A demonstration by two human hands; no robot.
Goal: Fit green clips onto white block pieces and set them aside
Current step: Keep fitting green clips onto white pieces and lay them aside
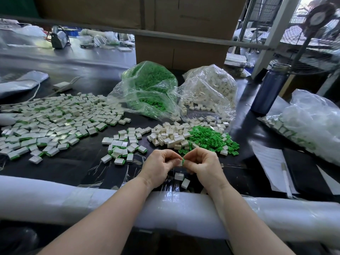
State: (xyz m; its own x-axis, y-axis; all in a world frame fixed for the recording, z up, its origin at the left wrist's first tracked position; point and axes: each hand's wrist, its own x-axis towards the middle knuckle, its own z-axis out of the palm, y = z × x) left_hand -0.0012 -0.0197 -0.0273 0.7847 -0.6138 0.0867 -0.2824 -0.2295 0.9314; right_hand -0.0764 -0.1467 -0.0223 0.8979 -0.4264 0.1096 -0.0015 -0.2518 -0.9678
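My left hand pinches a small white block near the table's front edge. My right hand pinches a green clip against that block's right side. Two loose white blocks lie under my hands. Unfitted white blocks and loose green clips are heaped just beyond my hands. A small group of fitted pieces lies to the left of them. A broad spread of fitted pieces covers the table's left side.
A clear bag of green clips and a clear bag of white blocks sit behind the heaps. A blue bottle, papers with a pen and another bag are at the right. White foam padding lines the front edge.
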